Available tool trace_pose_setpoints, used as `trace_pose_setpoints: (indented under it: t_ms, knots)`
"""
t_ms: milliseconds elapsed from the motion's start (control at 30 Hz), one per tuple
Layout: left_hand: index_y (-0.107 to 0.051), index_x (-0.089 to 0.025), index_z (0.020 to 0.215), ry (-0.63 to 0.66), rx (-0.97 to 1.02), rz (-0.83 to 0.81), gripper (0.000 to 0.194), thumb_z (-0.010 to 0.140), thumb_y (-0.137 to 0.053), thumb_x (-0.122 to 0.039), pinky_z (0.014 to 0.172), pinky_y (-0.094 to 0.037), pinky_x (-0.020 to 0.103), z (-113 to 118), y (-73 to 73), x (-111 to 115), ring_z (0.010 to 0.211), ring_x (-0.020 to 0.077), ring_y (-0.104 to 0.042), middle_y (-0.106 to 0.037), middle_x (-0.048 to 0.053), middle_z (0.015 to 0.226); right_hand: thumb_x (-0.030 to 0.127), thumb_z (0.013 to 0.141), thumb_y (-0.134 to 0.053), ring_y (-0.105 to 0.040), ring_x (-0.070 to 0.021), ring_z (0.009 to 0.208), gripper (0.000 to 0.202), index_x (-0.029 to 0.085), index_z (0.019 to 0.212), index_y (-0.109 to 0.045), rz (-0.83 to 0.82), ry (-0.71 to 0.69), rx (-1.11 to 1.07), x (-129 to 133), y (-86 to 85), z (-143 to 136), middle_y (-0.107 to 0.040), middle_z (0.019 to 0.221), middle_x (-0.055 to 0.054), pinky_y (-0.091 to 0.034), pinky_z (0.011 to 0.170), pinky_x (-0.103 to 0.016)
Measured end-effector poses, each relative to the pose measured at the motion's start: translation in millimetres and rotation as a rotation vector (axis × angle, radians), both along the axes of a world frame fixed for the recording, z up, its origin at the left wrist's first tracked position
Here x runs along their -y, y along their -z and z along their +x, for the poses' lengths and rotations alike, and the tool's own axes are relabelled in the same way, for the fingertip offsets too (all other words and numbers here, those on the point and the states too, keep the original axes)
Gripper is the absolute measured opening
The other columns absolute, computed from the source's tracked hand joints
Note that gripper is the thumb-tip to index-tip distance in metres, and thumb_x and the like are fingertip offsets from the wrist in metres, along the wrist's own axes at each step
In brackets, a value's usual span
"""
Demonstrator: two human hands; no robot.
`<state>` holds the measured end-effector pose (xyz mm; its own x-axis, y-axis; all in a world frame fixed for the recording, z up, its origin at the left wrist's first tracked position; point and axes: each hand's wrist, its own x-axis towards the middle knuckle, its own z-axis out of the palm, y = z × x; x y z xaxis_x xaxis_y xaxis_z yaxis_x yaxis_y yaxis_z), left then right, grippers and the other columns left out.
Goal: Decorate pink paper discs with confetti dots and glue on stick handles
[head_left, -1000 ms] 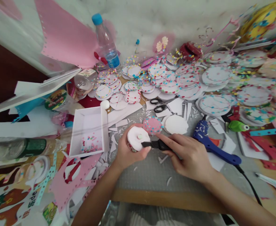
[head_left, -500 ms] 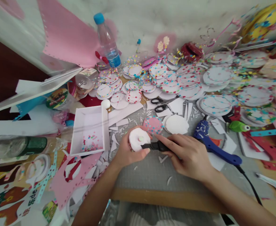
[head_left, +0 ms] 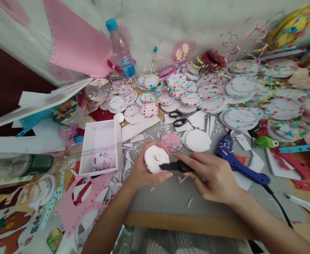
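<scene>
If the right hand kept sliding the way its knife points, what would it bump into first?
The right hand points its black knife leftward at the white foam disc in the left hand; the disc comes first, its blade apparently touching it already.

Illumination: bright, diffuse, even; shadows soft, faint under hands. No hard glare. Centre sharp. Wide-angle distortion w/ smear and blur at edges, esp. 2–3 and 9 o'clock; verticals compressed.

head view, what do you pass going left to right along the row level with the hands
green-capped bottle → white tray → left hand → white foam disc → black knife → right hand → blue glue gun
</scene>
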<state>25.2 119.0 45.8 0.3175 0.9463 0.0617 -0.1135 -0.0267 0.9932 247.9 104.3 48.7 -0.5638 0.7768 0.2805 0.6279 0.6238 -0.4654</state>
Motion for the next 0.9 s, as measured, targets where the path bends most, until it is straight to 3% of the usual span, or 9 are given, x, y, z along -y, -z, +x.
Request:
trace_pose_setpoints:
  t_ms: [167, 367, 433, 533, 633, 733, 900]
  knots:
    - [-0.049, -0.022, 0.109, -0.103, 0.113, 0.083, 0.063, 0.056, -0.084, -0.021, 0.069, -0.048, 0.028, 10, 8.7, 3, 0.082, 0.0173, -0.06, -0.063, 0.005, 0.098, 0.029, 0.093, -0.043, -0.058, -0.0172, 0.067, 0.039, 0.016, 0.129, -0.052, 0.056, 0.038, 0.004, 2, 2.2, -3, -0.062, 0.081, -0.005, -0.043, 0.059, -0.029]
    - [-0.046, -0.025, 0.108, -0.277, 0.06, 0.122, 0.075, 0.047, -0.091, -0.027, 0.076, -0.048, 0.029, 14, 11.5, 5, 0.089, 0.0174, -0.059, -0.058, 0.004, 0.106, 0.028, 0.093, -0.043, -0.057, -0.0177, 0.064, 0.038, 0.016, 0.129, -0.051, 0.064, 0.073, 0.011, 4, 1.8, -5, -0.06, 0.077, -0.005, -0.041, 0.056, -0.029]
    - [-0.046, -0.024, 0.106, -0.238, 0.091, 0.105, 0.078, 0.044, -0.092, -0.034, 0.074, -0.049, 0.029, 12, 12.1, 3, 0.086, 0.0174, -0.06, -0.059, 0.004, 0.104, 0.029, 0.093, -0.043, -0.057, -0.0176, 0.064, 0.038, 0.016, 0.128, -0.051, 0.051, 0.063, -0.003, 4, 1.7, -5, -0.06, 0.078, -0.005, -0.041, 0.056, -0.028]
    - [-0.046, -0.022, 0.103, -0.081, 0.196, 0.035, 0.079, 0.042, -0.091, -0.043, 0.066, -0.049, 0.027, 8, 13.5, 0, 0.077, 0.0169, -0.061, -0.062, 0.006, 0.098, 0.029, 0.093, -0.043, -0.057, -0.0169, 0.064, 0.038, 0.016, 0.128, -0.051, 0.017, 0.02, -0.026, 3, 1.4, -3, -0.06, 0.077, -0.004, -0.041, 0.056, -0.028]
    - [-0.045, -0.022, 0.103, 0.036, 0.256, -0.057, 0.077, 0.044, -0.091, -0.041, 0.059, -0.049, 0.026, 5, 13.6, -1, 0.07, 0.0157, -0.06, -0.063, 0.007, 0.098, 0.03, 0.093, -0.043, -0.056, -0.0166, 0.063, 0.038, 0.016, 0.128, -0.051, 0.011, -0.013, -0.042, 2, 1.3, -1, -0.06, 0.076, -0.004, -0.04, 0.056, -0.028]
    - [-0.045, -0.023, 0.103, 0.044, 0.258, -0.076, 0.075, 0.046, -0.091, -0.037, 0.056, -0.048, 0.025, 5, 11.1, 1, 0.066, 0.0141, -0.059, -0.062, 0.006, 0.098, 0.03, 0.093, -0.043, -0.057, -0.017, 0.064, 0.038, 0.016, 0.127, -0.052, 0.027, -0.01, -0.038, 2, 1.7, 0, -0.06, 0.077, -0.004, -0.041, 0.057, -0.028]
    - [-0.045, -0.023, 0.105, -0.055, 0.195, -0.005, 0.07, 0.052, -0.088, -0.035, 0.07, -0.048, 0.028, 9, 8.0, 4, 0.083, 0.0179, -0.06, -0.063, 0.005, 0.095, 0.029, 0.093, -0.043, -0.057, -0.0173, 0.063, 0.037, 0.017, 0.127, -0.051, 0.034, 0.043, -0.021, 4, 1.6, -4, -0.06, 0.076, -0.004, -0.04, 0.056, -0.028]
